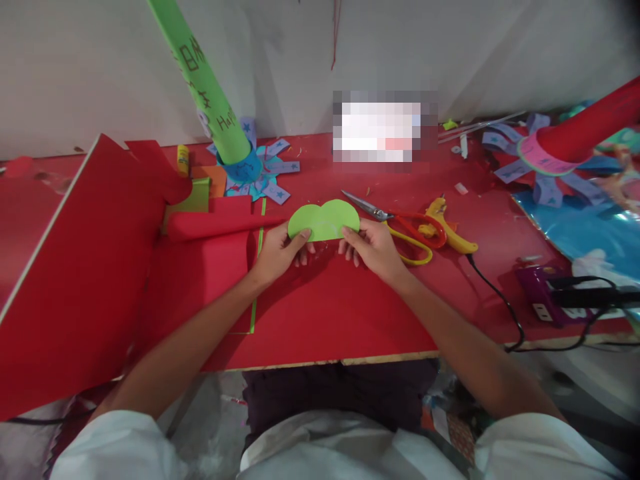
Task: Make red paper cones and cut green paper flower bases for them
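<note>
A bright green paper cutout (pixel 327 220) with two rounded lobes along its top is held above the red table. My left hand (pixel 283 250) pinches its left end, thumb on the near face and fingers behind. At the opposite end, my right hand (pixel 367 243) grips it the same way. Scissors (pixel 410 233) with red and yellow handles lie open just beyond my right hand, beside a yellow glue gun (pixel 447 227) on a black cord. Red paper sheets (pixel 210 260) spread out left of my left hand.
A large red board (pixel 75 280) stands tilted at the left. A green paper tube (pixel 215 107) and a red tube (pixel 590 127) rise from curled paper bases. A purple power strip (pixel 540 293) with cables sits near the right front edge. A glue stick (pixel 183 160) stands behind.
</note>
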`<state>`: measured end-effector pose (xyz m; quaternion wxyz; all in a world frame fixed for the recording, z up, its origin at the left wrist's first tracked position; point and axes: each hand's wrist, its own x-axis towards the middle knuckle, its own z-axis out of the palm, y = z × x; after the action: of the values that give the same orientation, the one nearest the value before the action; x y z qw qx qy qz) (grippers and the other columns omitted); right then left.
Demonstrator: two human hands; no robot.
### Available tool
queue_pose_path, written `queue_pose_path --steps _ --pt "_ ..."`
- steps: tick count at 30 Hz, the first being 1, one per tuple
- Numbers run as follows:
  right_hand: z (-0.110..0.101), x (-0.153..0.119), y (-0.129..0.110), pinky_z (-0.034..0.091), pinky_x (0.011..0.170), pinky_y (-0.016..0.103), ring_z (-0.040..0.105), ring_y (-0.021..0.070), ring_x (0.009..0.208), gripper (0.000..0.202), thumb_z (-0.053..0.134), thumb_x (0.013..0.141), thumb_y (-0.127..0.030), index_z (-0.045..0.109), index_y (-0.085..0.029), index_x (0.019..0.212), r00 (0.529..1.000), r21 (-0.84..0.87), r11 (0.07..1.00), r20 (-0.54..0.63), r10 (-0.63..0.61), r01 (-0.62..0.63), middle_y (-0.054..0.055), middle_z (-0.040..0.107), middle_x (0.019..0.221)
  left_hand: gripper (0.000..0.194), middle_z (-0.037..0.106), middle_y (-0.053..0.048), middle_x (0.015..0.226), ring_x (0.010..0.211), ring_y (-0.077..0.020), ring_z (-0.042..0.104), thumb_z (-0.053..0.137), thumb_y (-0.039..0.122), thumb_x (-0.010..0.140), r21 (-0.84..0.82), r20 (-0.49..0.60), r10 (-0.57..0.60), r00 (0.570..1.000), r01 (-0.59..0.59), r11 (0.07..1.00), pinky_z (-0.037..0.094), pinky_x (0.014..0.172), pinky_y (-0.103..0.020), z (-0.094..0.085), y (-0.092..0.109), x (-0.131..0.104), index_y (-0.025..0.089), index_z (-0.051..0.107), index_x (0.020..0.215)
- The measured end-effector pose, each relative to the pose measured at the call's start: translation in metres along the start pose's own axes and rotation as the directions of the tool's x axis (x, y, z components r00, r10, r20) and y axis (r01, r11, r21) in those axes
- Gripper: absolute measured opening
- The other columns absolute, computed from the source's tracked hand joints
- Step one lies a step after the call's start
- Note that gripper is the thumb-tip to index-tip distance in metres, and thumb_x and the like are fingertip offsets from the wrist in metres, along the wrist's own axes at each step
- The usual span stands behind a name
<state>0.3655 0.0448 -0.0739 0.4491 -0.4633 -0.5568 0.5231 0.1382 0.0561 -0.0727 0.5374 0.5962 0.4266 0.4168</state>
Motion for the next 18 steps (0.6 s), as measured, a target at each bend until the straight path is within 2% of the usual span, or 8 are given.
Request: queue_pose_path --steps 3,7,9,10,12,14,16,18 --pt "0.000 0.000 0.004 0.043 0.039 0.024 0.060 0.0117 0.046 0.064 0.068 0.092 -0.083 0.061 -0.021 0.077 0.999 -0.090 0.995 -0.021 -0.048 0.046 0.005 0.073 0.069 0.059 0.073 -0.005 0.066 0.042 -0.0093 0.059 0.074 0.074 0.092 0.018 -0.027 0.017 0.999 -0.017 1.000 0.046 0.040 -0.023 0.001 -0.003 0.002 0.017 0.065 0.082" --pt "0.001 0.003 0.010 0.040 0.039 0.025 0.060 0.0131 0.046 0.065 0.057 0.096 -0.086 0.053 -0.023 0.078 1.000 -0.093 0.995 0.007 -0.025 0.026 0.005 0.073 0.070 0.057 0.070 -0.002 0.063 0.039 -0.0088 0.057 0.073 0.073 0.094 0.045 -0.046 0.032 0.998 -0.030 0.999 0.044 0.038 -0.022 0.002 -0.003 0.002 0.019 0.062 0.082" --pt "-0.002 0.003 0.010 0.043 0.046 0.027 0.060 0.0135 0.048 0.061 0.047 0.106 -0.078 0.049 -0.024 0.077 0.998 -0.207 0.976 0.029 -0.061 0.065 0.004 0.072 0.068 0.056 0.068 -0.001 0.062 0.039 -0.0085 0.057 0.073 0.072 0.094 0.070 -0.059 0.025 0.998 -0.021 0.997 0.043 0.037 -0.021 0.002 -0.001 0.001 0.019 0.061 0.082" --pt "-0.004 0.002 0.008 0.046 0.052 0.028 0.062 0.0144 0.052 0.057 0.042 0.111 -0.070 0.049 -0.024 0.078 0.995 -0.325 0.940 0.040 -0.094 0.102 0.004 0.071 0.068 0.055 0.068 -0.001 0.062 0.039 -0.0085 0.057 0.073 0.071 0.094 0.079 -0.069 0.020 0.997 -0.014 0.997 0.043 0.037 -0.021 0.002 0.000 0.001 0.019 0.061 0.082" --pt "-0.012 -0.001 0.001 0.050 0.067 0.032 0.067 0.0184 0.065 0.048 0.037 0.117 -0.049 0.055 -0.022 0.081 0.985 -0.628 0.760 0.065 -0.162 0.167 0.006 0.072 0.072 0.053 0.068 0.000 0.062 0.040 -0.0081 0.056 0.073 0.070 0.095 0.091 -0.087 0.014 0.996 -0.006 0.996 0.042 0.036 -0.020 0.002 0.001 0.001 0.019 0.059 0.083" --pt "-0.024 -0.008 -0.010 0.050 0.077 0.035 0.071 0.0255 0.088 0.038 0.037 0.117 -0.032 0.065 -0.019 0.095 0.979 -0.868 0.476 0.056 -0.196 0.145 0.012 0.076 0.089 0.052 0.066 0.001 0.060 0.040 -0.0076 0.055 0.071 0.068 0.097 0.098 -0.094 0.015 0.995 -0.005 0.995 0.043 0.037 -0.019 0.001 0.002 0.001 0.020 0.059 0.082" --pt "-0.037 -0.018 -0.021 0.049 0.088 0.039 0.067 0.0312 0.112 0.033 0.036 0.114 -0.019 0.069 -0.015 0.115 0.973 -0.958 0.237 0.113 -0.203 0.161 0.019 0.074 0.115 0.052 0.064 0.002 0.059 0.040 -0.0072 0.055 0.070 0.068 0.098 0.096 -0.094 0.020 0.995 -0.011 0.995 0.043 0.038 -0.018 0.000 0.001 0.001 0.020 0.058 0.082" --pt "-0.049 -0.029 -0.029 0.048 0.092 0.043 0.061 0.0351 0.119 0.031 0.040 0.111 -0.015 0.067 -0.010 0.126 0.978 -0.991 0.061 0.110 -0.179 0.123 0.023 0.070 0.122 0.052 0.065 0.002 0.060 0.040 -0.0071 0.055 0.071 0.068 0.097 0.081 -0.094 0.025 0.995 -0.017 0.997 0.043 0.038 -0.018 0.000 0.001 0.001 0.020 0.058 0.083"
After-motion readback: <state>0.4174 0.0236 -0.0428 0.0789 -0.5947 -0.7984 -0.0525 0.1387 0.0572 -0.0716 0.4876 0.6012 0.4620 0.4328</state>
